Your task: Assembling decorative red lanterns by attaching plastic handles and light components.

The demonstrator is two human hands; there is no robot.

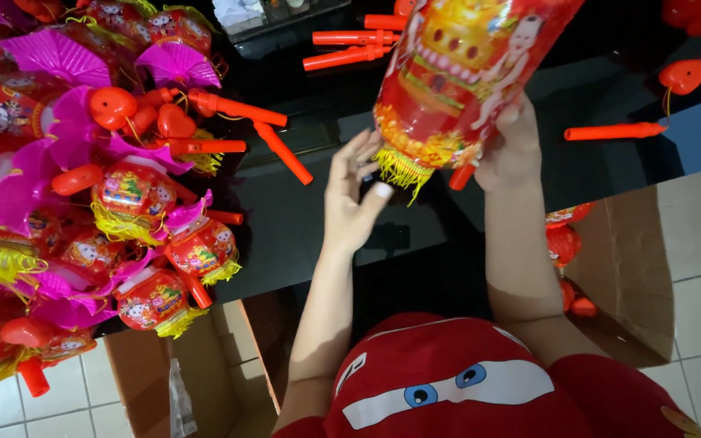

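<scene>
Glossy red paper lantern (456,73), yellow fringe: clasped in right hand (513,150) grip; left hand (354,199) grip open, fingertips at fringe; black tabletop (302,219).

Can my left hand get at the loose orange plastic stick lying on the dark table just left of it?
Probably yes. The left hand is at the yellow fringe of the red printed lantern, and bare dark table lies between it and the orange plastic stick; nothing blocks the way.

Just one view here, a head-worn cam looking steeply down from right above the person's chest. It sits close over the black tabletop (302,219), with tiled floor (699,243) showing at the lower edges and both forearms reaching up into frame.
</scene>
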